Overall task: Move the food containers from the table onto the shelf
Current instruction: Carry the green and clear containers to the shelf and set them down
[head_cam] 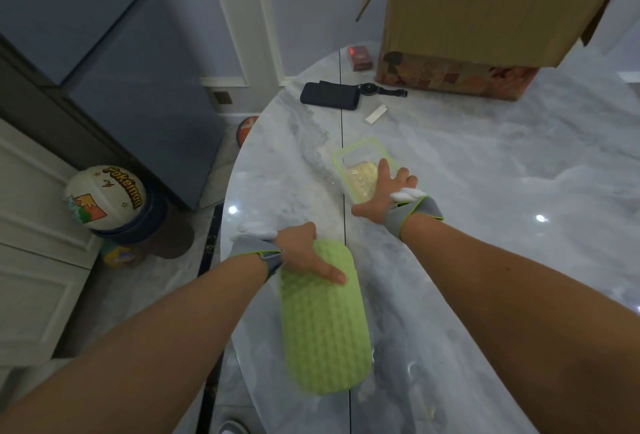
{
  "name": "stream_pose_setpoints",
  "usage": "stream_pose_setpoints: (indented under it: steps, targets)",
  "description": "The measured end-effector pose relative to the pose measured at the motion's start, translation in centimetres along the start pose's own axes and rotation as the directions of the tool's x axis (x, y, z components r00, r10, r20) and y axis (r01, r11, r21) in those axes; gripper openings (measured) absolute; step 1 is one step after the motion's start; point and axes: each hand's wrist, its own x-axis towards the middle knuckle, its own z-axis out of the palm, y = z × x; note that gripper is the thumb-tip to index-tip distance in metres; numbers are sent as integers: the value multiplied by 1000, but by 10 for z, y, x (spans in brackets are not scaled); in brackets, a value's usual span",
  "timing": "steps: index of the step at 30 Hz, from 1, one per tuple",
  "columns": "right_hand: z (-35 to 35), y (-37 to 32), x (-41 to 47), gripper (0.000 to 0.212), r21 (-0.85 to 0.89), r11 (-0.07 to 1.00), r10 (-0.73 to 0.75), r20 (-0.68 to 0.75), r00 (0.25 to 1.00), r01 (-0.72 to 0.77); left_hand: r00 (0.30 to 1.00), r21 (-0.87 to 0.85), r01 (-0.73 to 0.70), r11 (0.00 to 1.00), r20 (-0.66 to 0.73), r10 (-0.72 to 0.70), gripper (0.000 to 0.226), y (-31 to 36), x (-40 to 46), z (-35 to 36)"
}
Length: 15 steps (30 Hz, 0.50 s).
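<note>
A green ribbed container lid (323, 333) is held above the near edge of the marble table (485, 191); my left hand (304, 253) grips its far end, thumb across the top. Farther out, a clear food container with a green rim (360, 163) sits on the table with pale yellow food inside. My right hand (384, 193) rests on its near right side, fingers spread over the rim and thumb at the near corner. Both wrists wear grey straps.
An open cardboard box (485, 28) stands at the table's far side, with a red pack (360, 58), a black case (329, 96), a watch (381, 89) and a white slip (375, 114) nearby. A ball (104, 198) sits on a bin on the floor, left, by blue cabinets (104, 53).
</note>
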Motion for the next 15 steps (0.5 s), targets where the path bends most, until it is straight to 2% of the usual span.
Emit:
stream_pose_setpoints:
  steps: [4,9,15]
  targets:
    - [-5,0,-6,120,-25,1000,-2,2,1000,2,1000,-59,-26,998,-15,26,99,-2,-8,-5]
    - [-19,-4,-16,114,-47,998,-44,-23,999,43,990,-41,-81,996,-121,75,87,5,-20,-12]
    - [-47,-22,-33,107,-24,997,-75,-62,995,74,973,-57,-125,990,-204,111,101,6,-39,-32]
